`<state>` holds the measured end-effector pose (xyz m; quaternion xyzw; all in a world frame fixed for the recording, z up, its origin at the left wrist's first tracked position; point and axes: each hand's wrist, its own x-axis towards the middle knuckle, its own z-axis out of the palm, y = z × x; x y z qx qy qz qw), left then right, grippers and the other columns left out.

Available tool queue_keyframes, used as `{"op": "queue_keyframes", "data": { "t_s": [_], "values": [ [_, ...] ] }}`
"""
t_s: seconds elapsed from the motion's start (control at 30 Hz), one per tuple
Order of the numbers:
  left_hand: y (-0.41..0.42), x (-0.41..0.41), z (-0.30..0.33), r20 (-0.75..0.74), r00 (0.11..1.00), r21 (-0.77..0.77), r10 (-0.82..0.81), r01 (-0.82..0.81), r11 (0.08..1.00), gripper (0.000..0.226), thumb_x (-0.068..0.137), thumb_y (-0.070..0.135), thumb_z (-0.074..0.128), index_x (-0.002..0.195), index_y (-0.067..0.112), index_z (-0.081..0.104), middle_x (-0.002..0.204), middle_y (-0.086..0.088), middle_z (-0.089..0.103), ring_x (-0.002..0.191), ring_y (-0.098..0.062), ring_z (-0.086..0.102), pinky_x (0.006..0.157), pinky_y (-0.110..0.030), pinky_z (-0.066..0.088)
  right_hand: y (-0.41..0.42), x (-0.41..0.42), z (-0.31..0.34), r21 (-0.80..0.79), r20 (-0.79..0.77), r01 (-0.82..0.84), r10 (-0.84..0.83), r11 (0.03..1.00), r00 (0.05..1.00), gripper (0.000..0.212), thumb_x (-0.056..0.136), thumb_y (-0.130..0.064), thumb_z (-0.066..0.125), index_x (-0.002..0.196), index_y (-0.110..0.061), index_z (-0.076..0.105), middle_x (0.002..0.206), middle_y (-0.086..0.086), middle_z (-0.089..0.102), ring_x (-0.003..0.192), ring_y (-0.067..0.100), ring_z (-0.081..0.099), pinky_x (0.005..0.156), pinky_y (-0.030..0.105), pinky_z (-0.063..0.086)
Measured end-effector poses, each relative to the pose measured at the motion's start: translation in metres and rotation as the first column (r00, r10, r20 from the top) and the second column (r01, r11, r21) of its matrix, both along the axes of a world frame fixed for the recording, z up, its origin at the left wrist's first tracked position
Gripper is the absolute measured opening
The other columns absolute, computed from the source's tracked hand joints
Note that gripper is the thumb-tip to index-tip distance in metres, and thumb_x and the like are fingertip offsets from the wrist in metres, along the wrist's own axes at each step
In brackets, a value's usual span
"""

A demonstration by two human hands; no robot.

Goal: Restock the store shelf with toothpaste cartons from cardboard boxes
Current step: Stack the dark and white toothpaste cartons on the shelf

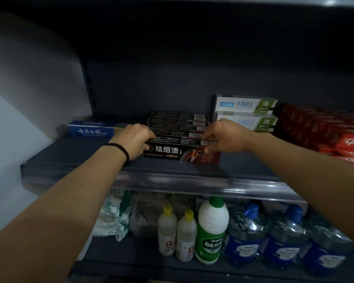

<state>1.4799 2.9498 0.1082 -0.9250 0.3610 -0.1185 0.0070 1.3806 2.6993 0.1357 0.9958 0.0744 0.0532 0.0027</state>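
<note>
Both hands (176, 137) grip the front black carton (181, 153) (shelf (70, 154)).

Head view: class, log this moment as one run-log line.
left hand: grips black toothpaste carton | right hand: pinches same carton | carton: on shelf

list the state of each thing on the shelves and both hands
left hand: gripping front black carton's left end
right hand: pinching its right end
front black carton: lying flat on shelf
white-green cartons: stacked two high
green-capped bottle: upright, capped
</note>
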Motion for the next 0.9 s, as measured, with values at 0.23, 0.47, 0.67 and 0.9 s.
{"op": "queue_keyframes", "data": {
  "t_s": [0.23,0.47,0.67,0.9],
  "values": [
    [-0.013,0.003,-0.001,0.023,1.000,0.014,-0.019,0.018,1.000,0.031,0.087,0.015,0.064,0.118,0.014,0.064,0.120,-0.005,0.057,0.111,-0.025,0.053,0.093,-0.039,0.045,-0.009,0.005,-0.007,-0.064,0.070,0.007,-0.003,0.998,0.998,0.032,0.083,-0.033,0.072,0.111,-0.017,0.069,0.107,0.002,0.063,0.099,0.019,0.056,0.085,0.040,0.051],
    [-0.019,0.005,-0.002,0.020,1.000,0.002,-0.001,0.001,1.000,0.035,0.088,0.016,0.063,0.123,0.014,0.062,0.124,-0.005,0.056,0.113,-0.025,0.052,0.096,-0.039,0.043,-0.017,0.014,-0.011,-0.054,0.077,0.037,-0.033,0.998,0.997,0.031,0.082,-0.030,0.073,0.108,-0.014,0.068,0.110,0.005,0.066,0.101,0.023,0.058,0.087,0.042,0.051],
    [-0.021,0.008,0.007,0.034,0.999,0.022,0.016,-0.017,1.000,0.038,0.089,0.017,0.062,0.126,0.015,0.059,0.126,-0.008,0.055,0.113,-0.027,0.052,0.095,-0.039,0.044,-0.016,0.019,-0.004,-0.067,0.092,0.034,-0.028,0.997,0.995,0.033,0.083,-0.030,0.073,0.113,-0.016,0.067,0.110,0.004,0.066,0.100,0.022,0.060,0.087,0.040,0.052],
    [-0.013,-0.027,0.009,0.066,0.997,0.019,-0.026,0.025,1.000,0.044,0.086,0.026,0.066,0.128,0.013,0.057,0.125,-0.011,0.055,0.113,-0.032,0.051,0.092,-0.041,0.046,-0.002,-0.007,0.000,-0.105,0.127,0.028,-0.015,0.994,0.992,0.034,0.082,-0.035,0.070,0.109,-0.015,0.066,0.105,0.011,0.065,0.094,0.029,0.060,0.080,0.043,0.053]
  ]
}}
